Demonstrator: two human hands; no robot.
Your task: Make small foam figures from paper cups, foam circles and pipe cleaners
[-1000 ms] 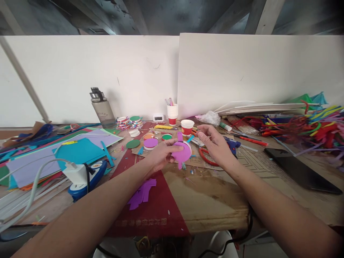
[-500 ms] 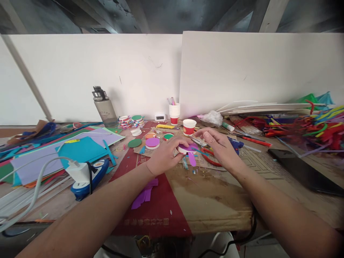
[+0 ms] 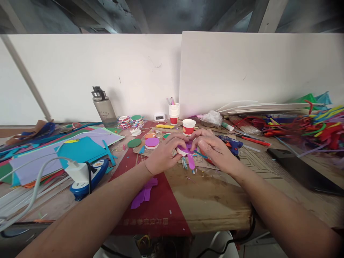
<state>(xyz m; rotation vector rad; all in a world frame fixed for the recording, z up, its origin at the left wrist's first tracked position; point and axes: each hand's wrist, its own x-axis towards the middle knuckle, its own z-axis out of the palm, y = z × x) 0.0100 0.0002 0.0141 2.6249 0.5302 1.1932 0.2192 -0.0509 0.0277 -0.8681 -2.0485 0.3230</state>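
Both the left hand (image 3: 161,156) and the right hand (image 3: 213,150) press on a purple-topped paper cup piece (image 3: 187,150) just in front of the red-and-white cup (image 3: 188,126) on the desk (image 3: 215,200).

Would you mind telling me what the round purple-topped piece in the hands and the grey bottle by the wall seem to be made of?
The purple-topped piece, pinched by the left hand and right hand, looks like a shallow white paper cup base capped with matte purple foam or card; its flat tab hangs limp. The grey bottle seems to be translucent smoky plastic with a dark lid.
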